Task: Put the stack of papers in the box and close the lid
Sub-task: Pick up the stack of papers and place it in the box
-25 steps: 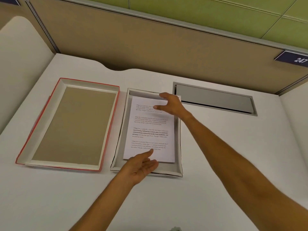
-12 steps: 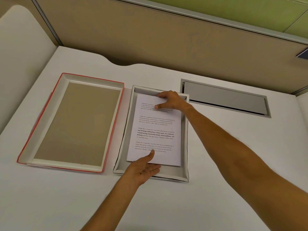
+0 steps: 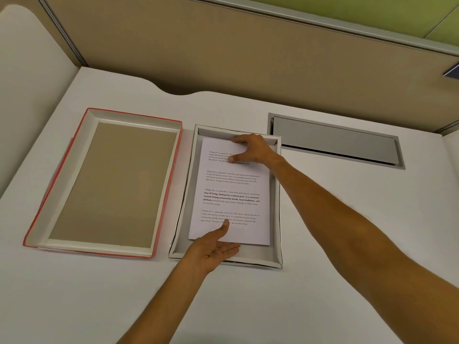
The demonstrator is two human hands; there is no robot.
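A stack of white printed papers (image 3: 236, 189) lies inside the shallow white box (image 3: 277, 219) in the middle of the desk. My right hand (image 3: 253, 150) grips the stack's far edge, thumb on the top sheet and fingers curled over the end. At the near edge, my left hand (image 3: 213, 249) is palm up, its thumb pressed on the top sheet and its fingers under the stack. The red-edged lid (image 3: 39, 214) lies upside down to the left of the box, showing its brown inside.
A grey cable hatch (image 3: 335, 142) is set into the white desk right of the box. A beige partition wall (image 3: 223, 50) runs along the back edge. Another white desk surface (image 3: 27, 70) adjoins on the left.
The stack has settled lower and straighter in the box while both hands keep their grip on its two ends. The view has tilted down slightly.
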